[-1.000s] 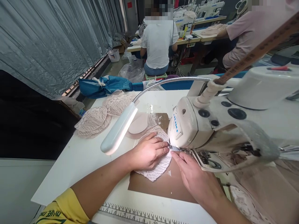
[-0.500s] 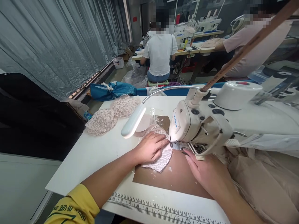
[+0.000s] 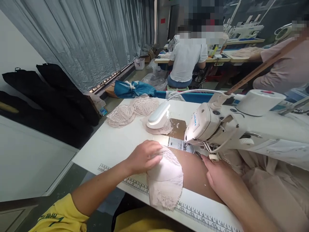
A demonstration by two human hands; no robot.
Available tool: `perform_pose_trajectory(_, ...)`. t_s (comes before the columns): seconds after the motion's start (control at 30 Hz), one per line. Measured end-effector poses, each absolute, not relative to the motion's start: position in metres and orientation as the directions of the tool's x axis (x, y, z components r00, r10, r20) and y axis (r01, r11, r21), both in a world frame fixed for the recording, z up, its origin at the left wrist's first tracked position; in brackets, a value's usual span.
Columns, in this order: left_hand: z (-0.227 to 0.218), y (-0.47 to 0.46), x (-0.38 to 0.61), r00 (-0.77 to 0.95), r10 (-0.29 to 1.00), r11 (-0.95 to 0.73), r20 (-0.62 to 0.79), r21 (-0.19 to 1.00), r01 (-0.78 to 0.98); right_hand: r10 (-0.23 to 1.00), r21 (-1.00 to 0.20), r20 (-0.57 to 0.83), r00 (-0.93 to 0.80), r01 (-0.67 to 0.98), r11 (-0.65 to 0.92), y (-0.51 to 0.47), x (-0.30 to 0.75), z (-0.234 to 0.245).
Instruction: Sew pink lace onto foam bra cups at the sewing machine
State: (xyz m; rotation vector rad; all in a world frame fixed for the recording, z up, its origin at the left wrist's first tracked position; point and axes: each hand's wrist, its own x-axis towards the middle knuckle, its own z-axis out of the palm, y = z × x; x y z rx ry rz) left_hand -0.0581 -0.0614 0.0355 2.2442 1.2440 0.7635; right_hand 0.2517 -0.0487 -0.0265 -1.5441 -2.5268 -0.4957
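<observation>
At lower center of the frame, lace cup point(image 3: 167, 185) overlaps the front edge of the white desk point(image 3: 101, 145) and its ruler markings point(image 3: 193, 214). Left hand point(image 3: 145, 156) has it, fingers pinching the upper left edge. Right hand point(image 3: 220, 174), right of center, just below sewing machine point(image 3: 205, 120); fingertips by a dark slim object point(image 3: 198, 154), can't tell if pinched. Brown sheet point(image 3: 194, 170) between the hands. Lamp point(image 3: 158, 116) above center, more lace cups point(image 3: 122, 116) left of it. Beige fabric point(image 3: 270, 190) lower right. Blue bundle point(image 3: 135, 89) upper left of center; seated person in white top point(image 3: 188, 59) beyond.
</observation>
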Motion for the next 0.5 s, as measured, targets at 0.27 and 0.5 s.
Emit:
perform_pose_trajectory(0.27, 0.015, -0.029, -0.074, 0.273, 0.872, 0.334, -0.406, 0.902, 0.275, 0.937, -0.319, 0.209, -0.282, 0.886, 0.337, -0.058, 0.224, -0.017)
perform_pose_trajectory(0.5, 0.013, -0.011, -0.041, 0.506, 0.767, 0.312, -0.394, 0.918, 0.243, 0.931, -0.717, 0.113, -0.347, 0.620, 0.318, -0.063, 0.207, 0.002)
